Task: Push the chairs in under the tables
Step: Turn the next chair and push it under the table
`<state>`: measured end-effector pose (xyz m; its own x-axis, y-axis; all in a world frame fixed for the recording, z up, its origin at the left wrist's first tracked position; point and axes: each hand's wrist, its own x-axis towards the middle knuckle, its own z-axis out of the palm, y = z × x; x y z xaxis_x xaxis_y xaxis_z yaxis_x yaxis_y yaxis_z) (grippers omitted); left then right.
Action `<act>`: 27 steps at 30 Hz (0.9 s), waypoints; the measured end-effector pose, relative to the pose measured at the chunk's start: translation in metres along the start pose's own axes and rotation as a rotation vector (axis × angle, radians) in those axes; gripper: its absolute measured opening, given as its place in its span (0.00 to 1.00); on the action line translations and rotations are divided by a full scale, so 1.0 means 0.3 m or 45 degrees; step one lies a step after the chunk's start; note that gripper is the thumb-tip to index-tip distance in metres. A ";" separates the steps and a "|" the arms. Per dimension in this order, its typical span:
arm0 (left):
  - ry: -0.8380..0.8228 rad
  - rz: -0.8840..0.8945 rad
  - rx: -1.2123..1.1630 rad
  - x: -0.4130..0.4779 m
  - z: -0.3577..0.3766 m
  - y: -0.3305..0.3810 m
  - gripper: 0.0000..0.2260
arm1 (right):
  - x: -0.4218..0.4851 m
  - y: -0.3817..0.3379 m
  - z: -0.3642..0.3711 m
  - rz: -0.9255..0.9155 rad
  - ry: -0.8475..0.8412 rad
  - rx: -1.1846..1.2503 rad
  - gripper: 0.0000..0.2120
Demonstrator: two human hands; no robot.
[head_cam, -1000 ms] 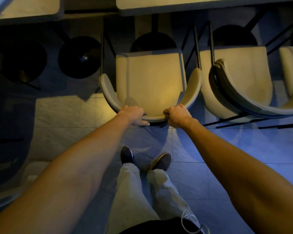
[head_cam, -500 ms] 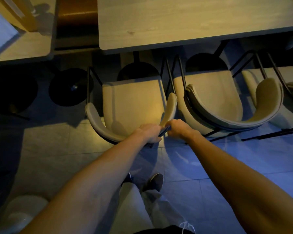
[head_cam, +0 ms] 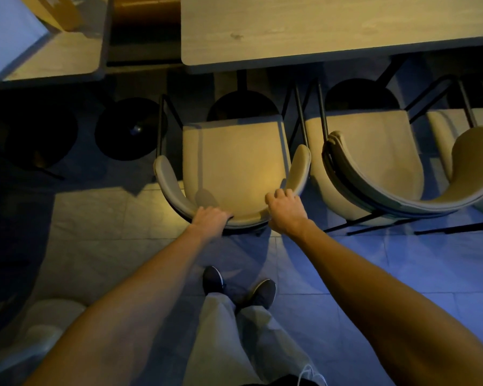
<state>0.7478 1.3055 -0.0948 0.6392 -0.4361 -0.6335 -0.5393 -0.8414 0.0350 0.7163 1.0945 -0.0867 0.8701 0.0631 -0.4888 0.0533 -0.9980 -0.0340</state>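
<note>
Presently: chair (head_cam: 234,162), padded shell on thin metal legs, likely light; left hand (head_cam: 211,218) and right hand (head_cam: 286,210) fingers curled over its curved backrest, the natural hold.

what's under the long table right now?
Under the long table: a dark round pedestal base and the black front legs of the held chair. Its seat sits short of the edge. Farther under is hidden.

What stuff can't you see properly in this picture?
- Front legs of the chair being held, head view: hidden under its seat.
- Left hand fingertips: curled behind the backrest.
- Far-right chair: cut off by the right edge.
- Orange object on the side table: cut off by the top edge.
</note>
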 end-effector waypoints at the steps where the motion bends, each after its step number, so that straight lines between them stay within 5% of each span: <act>1: 0.037 -0.015 0.026 -0.005 0.010 -0.013 0.26 | 0.009 -0.016 -0.001 -0.020 -0.034 -0.080 0.23; 12: 0.237 -0.066 -0.020 -0.018 0.070 -0.015 0.29 | 0.023 -0.054 -0.025 -0.104 -0.073 -0.355 0.10; 27: 0.227 -0.107 0.097 -0.010 0.059 -0.117 0.26 | 0.051 -0.147 -0.039 -0.138 0.022 -0.310 0.06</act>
<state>0.7551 1.3421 -0.1079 0.7671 -0.4204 -0.4845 -0.5153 -0.8537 -0.0750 0.7329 1.1393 -0.0825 0.8610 0.1720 -0.4786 0.2613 -0.9570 0.1263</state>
